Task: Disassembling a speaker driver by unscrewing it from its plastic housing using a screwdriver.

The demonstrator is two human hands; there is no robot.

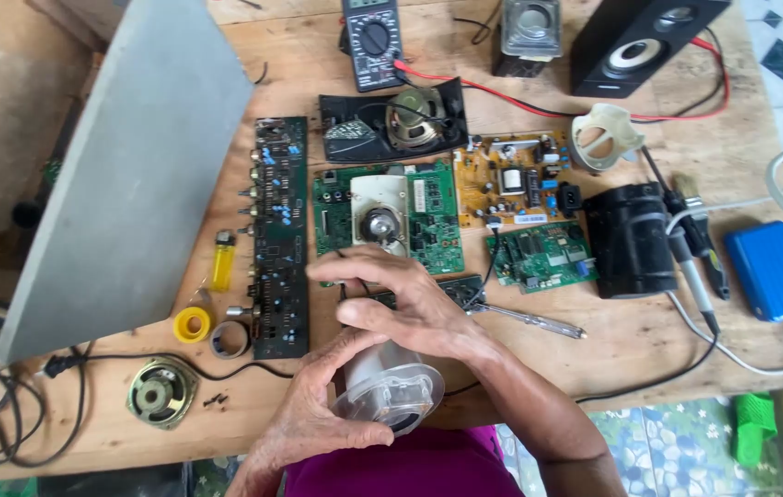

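Observation:
A small clear-and-white plastic housing with a round transparent end (390, 391) is held near the front edge of the wooden table (649, 340). My left hand (313, 414) cups it from below and the left. My right hand (391, 299) rests on top of it, fingers curled over its upper end. Just beyond my fingers lies a green circuit board carrying a white plate and a metal dome (382, 221). A screwdriver with a clear handle (529, 319) lies right of my right hand.
A long dark board (279, 235), an orange board (513, 179), a small green board (541, 255), a black cylinder (631, 239), a soldering iron (690, 267), a blue box (771, 270), a multimeter (372, 41), speakers (635, 41), tape rolls (193, 323), a yellow lighter (222, 260), a grey panel (134, 175).

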